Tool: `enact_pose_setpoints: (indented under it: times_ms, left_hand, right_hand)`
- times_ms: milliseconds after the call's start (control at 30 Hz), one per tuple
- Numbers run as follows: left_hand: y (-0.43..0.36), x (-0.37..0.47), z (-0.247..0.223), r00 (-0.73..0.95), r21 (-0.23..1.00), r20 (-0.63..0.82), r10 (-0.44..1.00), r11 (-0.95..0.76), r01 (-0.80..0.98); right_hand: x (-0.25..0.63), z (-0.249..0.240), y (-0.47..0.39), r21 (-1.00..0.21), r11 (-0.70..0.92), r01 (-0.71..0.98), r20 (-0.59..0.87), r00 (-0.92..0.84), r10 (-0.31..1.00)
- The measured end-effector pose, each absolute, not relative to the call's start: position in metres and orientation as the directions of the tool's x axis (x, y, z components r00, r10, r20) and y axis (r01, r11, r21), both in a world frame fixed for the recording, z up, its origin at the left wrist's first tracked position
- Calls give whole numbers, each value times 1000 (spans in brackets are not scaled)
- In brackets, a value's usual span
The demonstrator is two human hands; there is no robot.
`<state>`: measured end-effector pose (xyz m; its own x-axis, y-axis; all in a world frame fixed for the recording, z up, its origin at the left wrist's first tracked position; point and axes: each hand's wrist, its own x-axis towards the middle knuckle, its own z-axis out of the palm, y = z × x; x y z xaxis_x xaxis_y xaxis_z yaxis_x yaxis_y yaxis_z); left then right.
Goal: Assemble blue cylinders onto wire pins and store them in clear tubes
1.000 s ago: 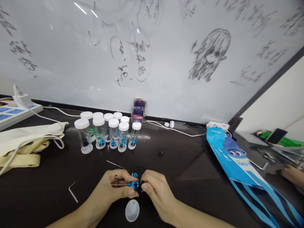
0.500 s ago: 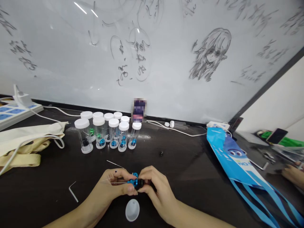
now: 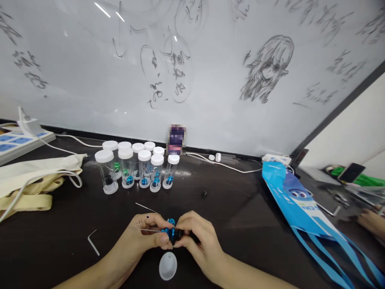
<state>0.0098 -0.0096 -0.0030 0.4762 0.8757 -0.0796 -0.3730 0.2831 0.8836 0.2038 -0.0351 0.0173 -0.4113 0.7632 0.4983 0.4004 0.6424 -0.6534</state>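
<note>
My left hand (image 3: 141,235) pinches a small blue part (image 3: 166,230) between thumb and fingers, with thin metal rods sticking out of it toward the palm. My right hand (image 3: 201,243) grips a round black piece (image 3: 179,234) that touches the blue part's right side. Another small blue piece (image 3: 171,221) shows just behind the fingertips. Below both hands lies a white oval cap (image 3: 167,266). To the left is an L-shaped hex key (image 3: 93,243), and a thin metal rod (image 3: 145,207) lies beyond my left hand.
Several clear tubes with white lids (image 3: 144,170) stand at the back left, holding blue, green and black parts. A tiny black piece (image 3: 204,194) lies mid-table. A blue bag (image 3: 288,196) is at right, cream cloth (image 3: 39,180) at left. Another person's hand (image 3: 371,220) shows far right.
The blue part and black piece have turned slightly between my fingers, and the rods' angle has shifted a little. Both hands stay in nearly the same place.
</note>
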Motion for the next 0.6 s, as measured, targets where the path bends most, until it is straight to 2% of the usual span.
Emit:
enact_pose_setpoints:
  times_ms: [233, 433, 600]
  left_hand:
    - [-10, 10, -5, 492, 877, -85, 866, 300, -376]
    - [-11, 9, -2, 486, 884, -67, 872, 278, -377]
    - [-11, 9, -3, 490, 896, -68, 869, 269, -352]
  right_hand:
    - [205, 16, -33, -649, 620, 442, 448, -436, 780]
    - [203, 17, -34, -663, 632, 401, 486, -411, 771]
    - [204, 16, -33, -651, 603, 461, 420, -443, 792]
